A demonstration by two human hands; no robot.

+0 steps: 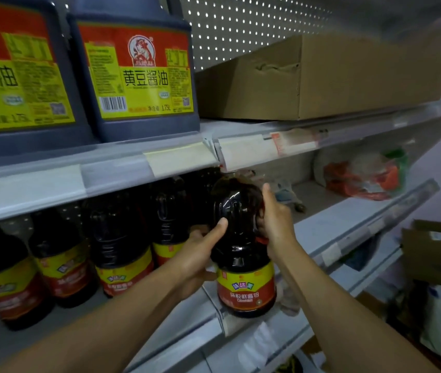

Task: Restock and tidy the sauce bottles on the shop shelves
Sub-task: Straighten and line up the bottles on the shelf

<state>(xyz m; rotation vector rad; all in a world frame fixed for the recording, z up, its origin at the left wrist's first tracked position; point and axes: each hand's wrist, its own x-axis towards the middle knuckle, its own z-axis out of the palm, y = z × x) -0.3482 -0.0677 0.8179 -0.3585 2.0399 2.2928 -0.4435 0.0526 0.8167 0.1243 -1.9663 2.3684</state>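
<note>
— Where the middle shelf's edge [329, 232] runs, what's held?
— Dark plastic sauce bottle with red-yellow label [243, 254], upright at the lip; left hand [200, 254] and right hand [276, 222] curl round it.

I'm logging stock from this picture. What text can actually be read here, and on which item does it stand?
"黄豆酱油" on the right jug on the upper shelf.
"1.75L" at the foot of that jug's label.
"酱油", cut off, and "1.75L" on the left jug.
"味极鲜酱油" on the bottle that both hands hold.
Fine print, barcode digits, shelf price tags and the row of shelved bottles: too blurred.
</note>
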